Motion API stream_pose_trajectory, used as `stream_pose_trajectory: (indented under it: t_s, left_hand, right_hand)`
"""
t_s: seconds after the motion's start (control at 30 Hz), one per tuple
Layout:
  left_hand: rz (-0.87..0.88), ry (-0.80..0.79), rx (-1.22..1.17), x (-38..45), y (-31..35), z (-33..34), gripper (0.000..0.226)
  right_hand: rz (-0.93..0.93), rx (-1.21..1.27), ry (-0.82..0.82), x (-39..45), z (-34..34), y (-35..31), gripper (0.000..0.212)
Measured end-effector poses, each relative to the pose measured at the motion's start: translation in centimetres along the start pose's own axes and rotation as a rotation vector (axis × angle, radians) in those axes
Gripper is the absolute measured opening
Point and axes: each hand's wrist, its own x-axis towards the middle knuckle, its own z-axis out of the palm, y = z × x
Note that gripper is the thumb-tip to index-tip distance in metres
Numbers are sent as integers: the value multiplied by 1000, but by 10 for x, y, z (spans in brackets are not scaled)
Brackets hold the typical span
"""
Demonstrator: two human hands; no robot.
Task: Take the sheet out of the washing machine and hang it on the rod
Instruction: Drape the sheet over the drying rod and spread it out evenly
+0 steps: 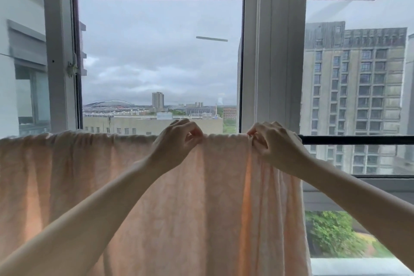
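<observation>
Sheet (179, 197): pale peach-pink, faint tone-on-tone mottled pattern; warmer orange where light passes through the folds near its right edge.
Rod (358, 139): black, bare stretch showing to the right of the sheet.
Window frame (272, 51): white, with a dark seal along the pane edge.
Sky (156, 51): grey-blue, banded with paler cloud.
Tower block (356, 96) at right: weathered grey-green, grid of dark windows.
Low building (145, 126) below the horizon: beige.
Foliage (331, 231) at lower right: bright green.

High-rise flat: window (160, 51), laundry rod (358, 139), neighbouring tower (354, 96).
</observation>
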Motion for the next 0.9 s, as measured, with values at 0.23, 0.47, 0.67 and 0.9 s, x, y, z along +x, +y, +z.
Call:
stream_pose_trajectory:
  t_s: [0.23,0.47,0.67,0.9]
  left_hand:
    - [-115,11,-61,4,-6,-7,11]
    - [-279,147,119,-4,-34,-14,7]
    - [63,49,94,-9,3,-5,9]
    - [2,41,57,10,6,10,9]
  right_hand:
    - [18,6,57,16,0,5,23]
    - [158,23,108,10,-16,40,16]
    - [-112,-58,75,-15,-20,12,24]
    - [-30,54,87,4,-5,0,8]
